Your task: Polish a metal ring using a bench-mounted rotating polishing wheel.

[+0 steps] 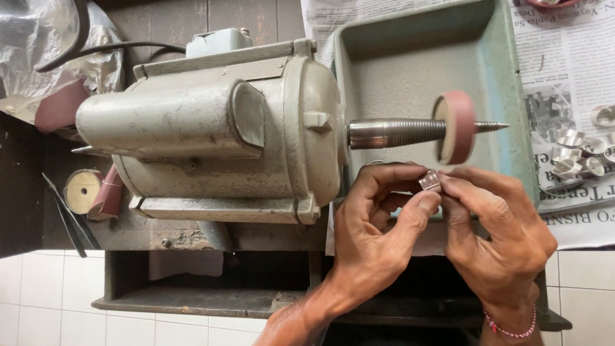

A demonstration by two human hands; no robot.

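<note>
Both hands pinch a small, shiny silver metal ring [430,180] right of frame centre: left hand [378,221] and right hand [496,237] fingertips clamp its edges. It looks light, rigid and slippery, just below the pink polishing wheel [456,126].

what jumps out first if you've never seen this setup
The big grey-green motor fills the left and middle, its tapered threaded spindle carrying a pink wheel over a green tray. Just below the wheel, the left hand and right hand pinch a small shiny metal ring.
</note>
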